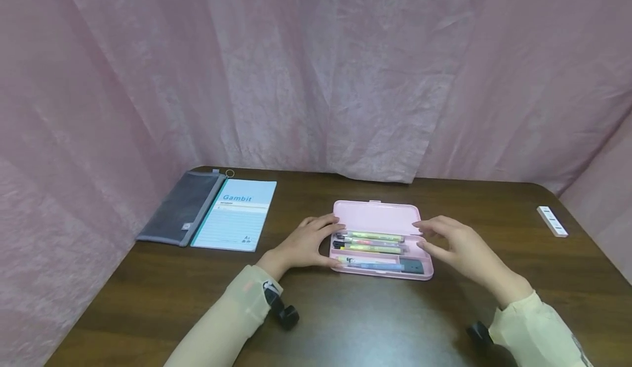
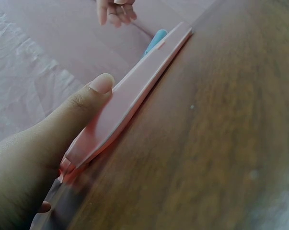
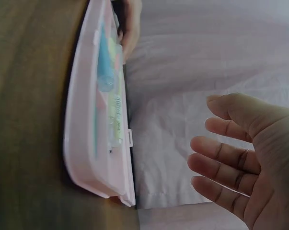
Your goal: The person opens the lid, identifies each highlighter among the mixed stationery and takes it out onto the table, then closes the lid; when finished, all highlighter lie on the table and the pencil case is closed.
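Observation:
A pink pencil case (image 1: 381,275) lies on the table with its lid (image 1: 376,217) laid open toward the back. My left hand (image 1: 306,244) holds the case's left end, the thumb (image 2: 102,84) against the front wall and the fingers at the lid side. Inside, several pens (image 1: 372,242) lie in the rear compartment. A blue pen (image 1: 377,266) lies in the front compartment, with a dark grey block (image 1: 412,266) at its right end. Beside the case's right end is my right hand (image 1: 456,244), holding nothing, its fingers (image 3: 216,165) loosely extended in the right wrist view.
To the left lies a white and light-blue notebook (image 1: 236,219) marked "Gambit", next to a dark grey zip pouch (image 1: 180,208). A small white strip-shaped object (image 1: 553,221) rests near the table's right edge. Pink curtains (image 1: 316,82) hang behind the brown table (image 1: 316,323).

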Demonstrator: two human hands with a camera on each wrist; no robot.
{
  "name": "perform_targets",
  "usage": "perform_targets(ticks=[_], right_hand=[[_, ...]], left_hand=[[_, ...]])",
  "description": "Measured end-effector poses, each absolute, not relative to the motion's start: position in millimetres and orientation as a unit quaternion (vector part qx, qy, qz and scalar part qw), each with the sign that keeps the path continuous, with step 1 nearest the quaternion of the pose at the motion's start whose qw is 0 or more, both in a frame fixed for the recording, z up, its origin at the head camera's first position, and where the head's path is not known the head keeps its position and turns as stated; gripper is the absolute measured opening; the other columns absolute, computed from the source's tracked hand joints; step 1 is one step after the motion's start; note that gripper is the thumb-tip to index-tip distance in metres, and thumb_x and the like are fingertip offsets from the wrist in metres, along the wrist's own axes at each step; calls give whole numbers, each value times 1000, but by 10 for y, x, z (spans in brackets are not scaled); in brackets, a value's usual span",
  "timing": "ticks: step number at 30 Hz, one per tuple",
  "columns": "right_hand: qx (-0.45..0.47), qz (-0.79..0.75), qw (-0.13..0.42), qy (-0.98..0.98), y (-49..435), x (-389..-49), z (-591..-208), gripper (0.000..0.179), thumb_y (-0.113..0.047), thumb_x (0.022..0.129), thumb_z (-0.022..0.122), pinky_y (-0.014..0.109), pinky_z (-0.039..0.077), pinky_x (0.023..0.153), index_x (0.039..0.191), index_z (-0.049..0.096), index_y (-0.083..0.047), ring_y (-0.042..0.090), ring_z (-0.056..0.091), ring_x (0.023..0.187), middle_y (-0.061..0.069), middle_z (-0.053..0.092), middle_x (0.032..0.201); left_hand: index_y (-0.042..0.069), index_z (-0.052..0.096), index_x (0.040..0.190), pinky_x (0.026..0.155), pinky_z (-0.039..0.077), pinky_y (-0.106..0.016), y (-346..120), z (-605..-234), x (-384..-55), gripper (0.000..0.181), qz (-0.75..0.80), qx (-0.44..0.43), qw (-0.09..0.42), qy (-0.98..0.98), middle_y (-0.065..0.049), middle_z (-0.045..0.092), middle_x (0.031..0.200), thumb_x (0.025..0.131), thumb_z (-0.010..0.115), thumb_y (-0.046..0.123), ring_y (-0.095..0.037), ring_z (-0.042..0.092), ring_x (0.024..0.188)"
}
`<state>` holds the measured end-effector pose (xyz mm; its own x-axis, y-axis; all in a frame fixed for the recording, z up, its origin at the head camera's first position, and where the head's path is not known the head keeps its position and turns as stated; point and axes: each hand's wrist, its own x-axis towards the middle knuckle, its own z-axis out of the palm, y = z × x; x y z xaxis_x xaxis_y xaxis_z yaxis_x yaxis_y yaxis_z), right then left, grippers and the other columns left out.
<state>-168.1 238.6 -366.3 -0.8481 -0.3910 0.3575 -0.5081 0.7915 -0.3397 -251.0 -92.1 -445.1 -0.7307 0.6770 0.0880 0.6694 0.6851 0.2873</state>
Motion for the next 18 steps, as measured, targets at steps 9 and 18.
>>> perform_targets(ticks=[9, 18], right_hand=[[269, 212, 137, -929, 2361, -1571, -3817, 34, -13, 78, 78, 28, 54, 66, 111, 69, -12, 10, 61, 78, -2, 66, 95], [266, 207, 109, -935, 2323, -1545, -3936, 30, -17, 78, 79, 21, 45, 62, 106, 69, -13, 6, 52, 73, -3, 63, 94]], left_hand=[[29, 41, 145, 117, 24, -45, -920, -4456, -2529, 89, 151, 362, 17, 920, 0, 34, 155, 71, 66, 72, -18, 32, 143], [27, 42, 144, 116, 26, -47, -913, -4464, -2531, 88, 151, 366, 17, 918, -1, 34, 155, 72, 66, 72, -19, 32, 144]])
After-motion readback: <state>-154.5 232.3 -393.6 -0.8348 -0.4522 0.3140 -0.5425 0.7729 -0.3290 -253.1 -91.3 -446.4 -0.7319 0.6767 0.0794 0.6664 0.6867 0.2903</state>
